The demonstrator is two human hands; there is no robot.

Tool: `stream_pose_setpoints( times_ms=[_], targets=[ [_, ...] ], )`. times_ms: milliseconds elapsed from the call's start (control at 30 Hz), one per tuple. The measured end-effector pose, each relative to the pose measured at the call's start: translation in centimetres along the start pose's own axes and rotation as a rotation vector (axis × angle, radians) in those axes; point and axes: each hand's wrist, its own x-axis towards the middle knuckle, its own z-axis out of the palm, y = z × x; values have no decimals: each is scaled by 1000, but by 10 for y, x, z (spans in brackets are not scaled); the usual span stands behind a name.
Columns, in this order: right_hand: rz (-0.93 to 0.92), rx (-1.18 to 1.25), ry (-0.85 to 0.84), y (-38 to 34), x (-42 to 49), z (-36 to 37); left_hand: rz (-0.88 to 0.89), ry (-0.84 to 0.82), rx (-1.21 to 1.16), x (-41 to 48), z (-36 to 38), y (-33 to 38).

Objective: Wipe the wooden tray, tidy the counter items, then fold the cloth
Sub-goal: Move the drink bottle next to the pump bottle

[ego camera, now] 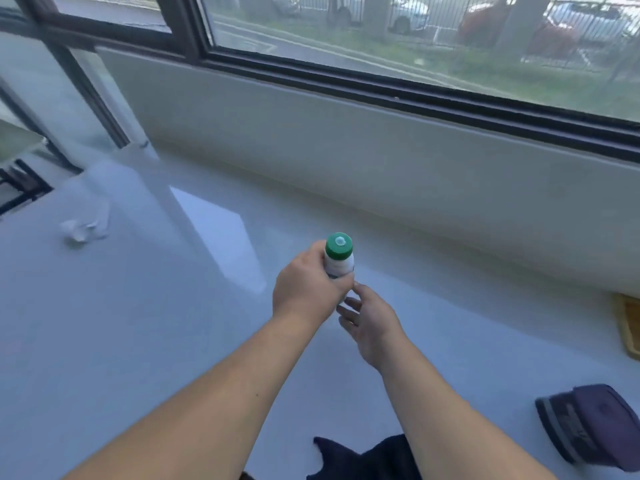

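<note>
A white bottle with a green cap (338, 252) stands upright over the middle of the white counter (138, 323). My left hand (306, 289) is wrapped around its body. My right hand (369, 322) is just beside the bottle's lower part, fingers spread, fingertips near it; contact is unclear. A corner of the wooden tray (629, 323) shows at the right edge. A dark cloth (374, 459) lies at the counter's near edge, partly hidden by my right forearm.
A purple pouch with a grey zip (592, 427) lies at the lower right. A small clear crumpled item (83, 228) sits at the left. A dark rack (17, 188) is at the far left. A window ledge wall (346, 161) bounds the counter's far side.
</note>
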Motion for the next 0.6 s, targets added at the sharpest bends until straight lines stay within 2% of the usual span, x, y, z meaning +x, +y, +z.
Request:
stream_pose_setpoints(
  times_ms=[233, 600],
  targets=[
    [60, -181, -212, 70, -23, 192, -164, 239, 57, -15, -165, -128],
    [221, -483, -502, 249, -98, 457, -513, 531, 83, -116, -391, -346]
  ],
)
